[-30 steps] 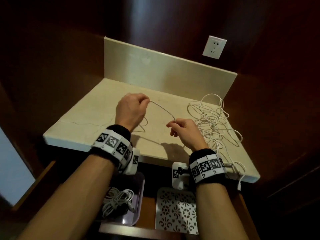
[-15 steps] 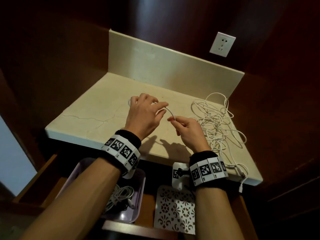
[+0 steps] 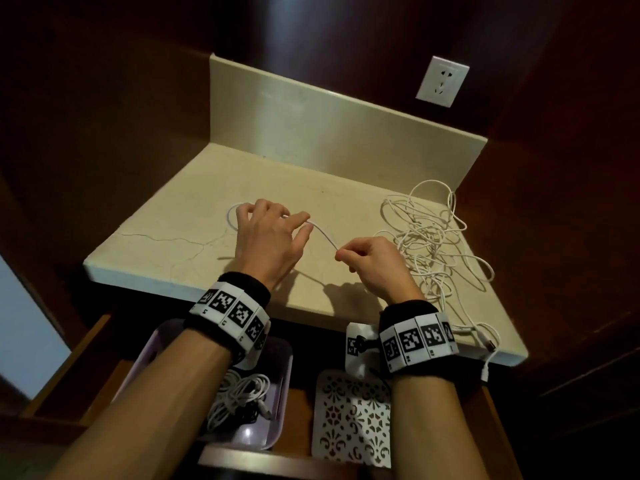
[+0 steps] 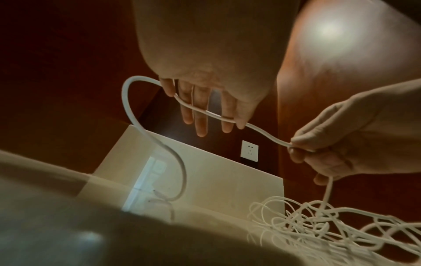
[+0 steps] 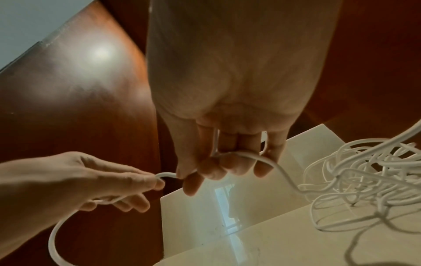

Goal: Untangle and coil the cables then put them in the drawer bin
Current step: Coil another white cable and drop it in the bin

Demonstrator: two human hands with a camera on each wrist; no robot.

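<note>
Cable [image 3: 323,233], white, spans between both hands above a cream stone countertop [image 3: 166,237]. Head view: the left hand [image 3: 268,237] holds the cable with thumb pressed against it, a loop curving out beyond its knuckles; the right hand [image 3: 374,263] pinches the same strand between thumb and forefinger. To the right of the right hand lies a tangled pile of white cables [image 3: 429,244], one end hanging over the counter edge. Black-and-white square markers ring both wrists; small letters beneath them are too small to read. Below the left forearm a lilac drawer bin [image 3: 282,382] holds coiled white cables [image 3: 239,396]; below the right wrist sits a white patterned tray [image 3: 349,424], partly cut off. A white wall socket [image 3: 442,81] is mounted on dark wood panelling beyond the hands.

Left wrist view: the fingers [image 4: 200,115] are nearly straight, the cable crossing them under the thumb; the loop [image 4: 127,100] drops to the countertop. The right hand grips the strand, which descends to the pile. The foreground is blurred.

Right wrist view: the curled fingers [image 5: 230,162] close round the cable; the left hand's palm side is hidden. The polished backsplash [image 5: 205,207] reflects a window.
</note>
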